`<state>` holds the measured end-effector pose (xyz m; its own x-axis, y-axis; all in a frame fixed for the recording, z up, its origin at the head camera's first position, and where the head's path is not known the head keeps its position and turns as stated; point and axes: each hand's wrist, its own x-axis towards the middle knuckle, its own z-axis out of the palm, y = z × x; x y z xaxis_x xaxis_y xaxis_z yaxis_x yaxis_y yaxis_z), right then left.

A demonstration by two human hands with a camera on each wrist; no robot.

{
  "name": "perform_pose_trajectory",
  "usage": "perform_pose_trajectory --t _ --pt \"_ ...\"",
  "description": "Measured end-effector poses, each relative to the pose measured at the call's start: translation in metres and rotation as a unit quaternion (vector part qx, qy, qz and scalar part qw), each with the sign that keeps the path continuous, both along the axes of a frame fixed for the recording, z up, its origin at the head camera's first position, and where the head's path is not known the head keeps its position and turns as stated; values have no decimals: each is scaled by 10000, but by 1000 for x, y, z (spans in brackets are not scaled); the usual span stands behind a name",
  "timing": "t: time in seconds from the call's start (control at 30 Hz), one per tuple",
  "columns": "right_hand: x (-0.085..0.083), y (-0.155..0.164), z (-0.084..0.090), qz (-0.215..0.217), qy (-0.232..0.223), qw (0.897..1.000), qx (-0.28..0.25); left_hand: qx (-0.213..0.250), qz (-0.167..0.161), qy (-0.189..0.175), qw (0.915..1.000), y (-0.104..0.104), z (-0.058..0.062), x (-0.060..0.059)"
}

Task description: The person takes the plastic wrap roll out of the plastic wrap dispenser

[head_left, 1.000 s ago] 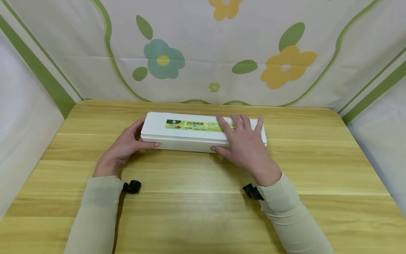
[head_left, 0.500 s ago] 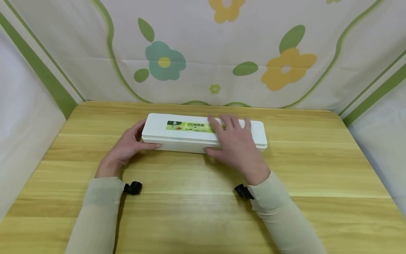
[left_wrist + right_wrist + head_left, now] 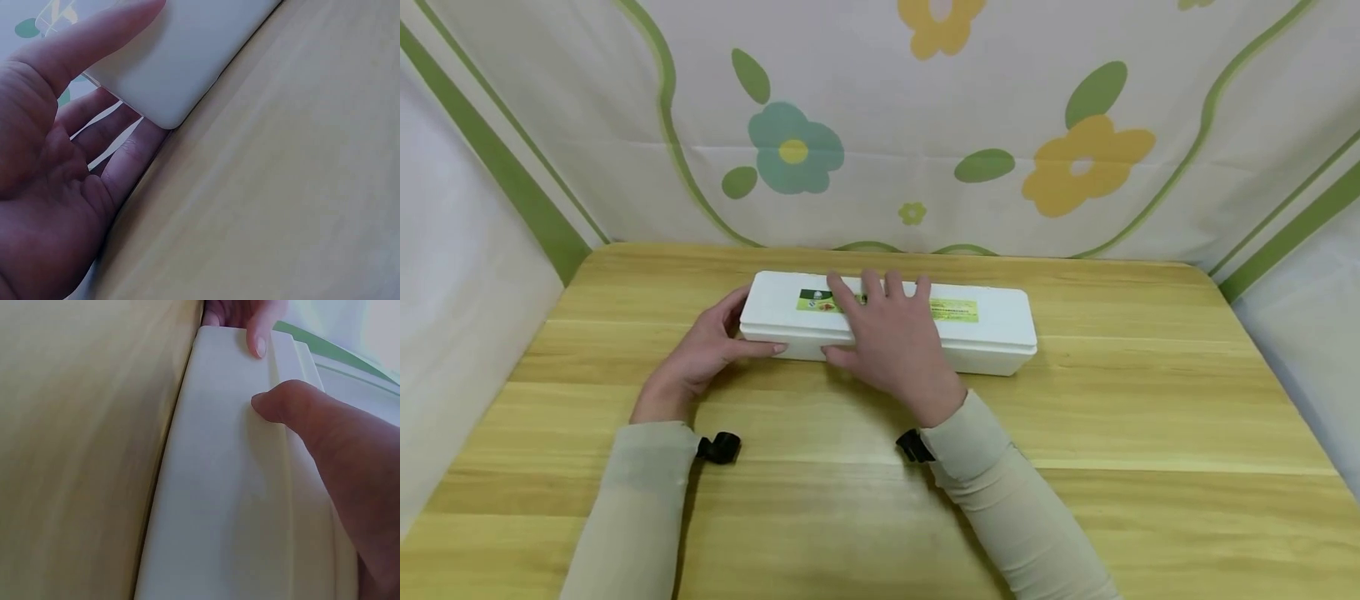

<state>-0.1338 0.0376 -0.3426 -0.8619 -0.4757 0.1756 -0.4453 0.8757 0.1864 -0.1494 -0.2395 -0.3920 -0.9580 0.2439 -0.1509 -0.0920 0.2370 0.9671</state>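
Note:
A long white cling film box [image 3: 992, 333] with a green and yellow label [image 3: 951, 310] lies crosswise on the wooden table, its lid down. My left hand [image 3: 700, 346] holds the box's left end, thumb along the front wall and fingers around the end and behind. Spread over the lid, left of its middle, is my right hand [image 3: 895, 346]. Its fingertips reach the far edge and cover part of the label. In the right wrist view the right thumb [image 3: 281, 403] rests against the front wall just below the lid seam, close to the left thumb [image 3: 259, 337].
The wooden table [image 3: 820, 525] runs back to a white curtain [image 3: 887, 108] printed with flowers and leaves. White cloth hangs at both sides. A black wrist camera [image 3: 721, 447] sits on the left sleeve, another black wrist camera [image 3: 913, 446] on the right.
My right hand has slid left along the lid, from near the right end to left of the middle, uncovering the label's right part. The left hand keeps its place on the box.

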Motion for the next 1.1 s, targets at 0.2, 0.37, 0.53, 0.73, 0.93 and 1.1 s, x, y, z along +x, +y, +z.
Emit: perform_pose_trajectory --t 0.2,0.37,0.53,0.73,0.93,1.1 --pt "1 -4 0 -119 -51 9999 110 31 39 2 10000 1 0 2" --pt "2 -8 1 -137 -83 9998 127 25 39 23 10000 0 0 2" --pt "1 -8 -2 -136 138 9997 161 -8 28 42 10000 0 1 2" --pt "-1 -7 -3 -140 142 9998 83 -49 16 30 10000 1 1 2" --pt "-1 -7 -5 -157 148 9998 40 10 31 16 10000 1 1 2" --pt "0 -6 -5 -132 175 9998 -5 -9 43 17 10000 1 0 2"
